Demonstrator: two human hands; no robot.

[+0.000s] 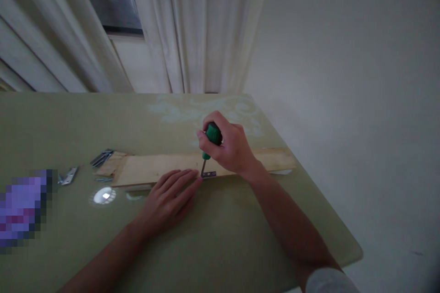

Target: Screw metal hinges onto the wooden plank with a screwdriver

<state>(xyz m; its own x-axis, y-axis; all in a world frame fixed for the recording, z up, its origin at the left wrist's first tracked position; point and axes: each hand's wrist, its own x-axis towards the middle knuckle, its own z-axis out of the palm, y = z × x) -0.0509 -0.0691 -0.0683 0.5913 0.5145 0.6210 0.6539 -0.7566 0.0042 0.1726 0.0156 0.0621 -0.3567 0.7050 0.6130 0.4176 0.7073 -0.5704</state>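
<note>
Green table point(223, 242); right hand point(233, 146) grips screwdriver point(213, 134), near-upright, tip down; left hand point(168, 195) on board point(147, 165), fingers slightly spread.

Screwdriver point(213, 133): 1. Wooden board point(154, 165): 1. Perforated metal plates point(70, 176) outside pile point(102, 158): 2. Pile pieces: uncountable. Hands point(167, 201): 2.

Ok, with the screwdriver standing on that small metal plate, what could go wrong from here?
If the green-handled screwdriver slips, it might jab the left hand, which lies right beside its tip. The metal plate sits along the near edge of the wooden board, so a sideways push from the right hand might shift it. If the board slides, it could disturb the loose metal pieces at its left end.
</note>
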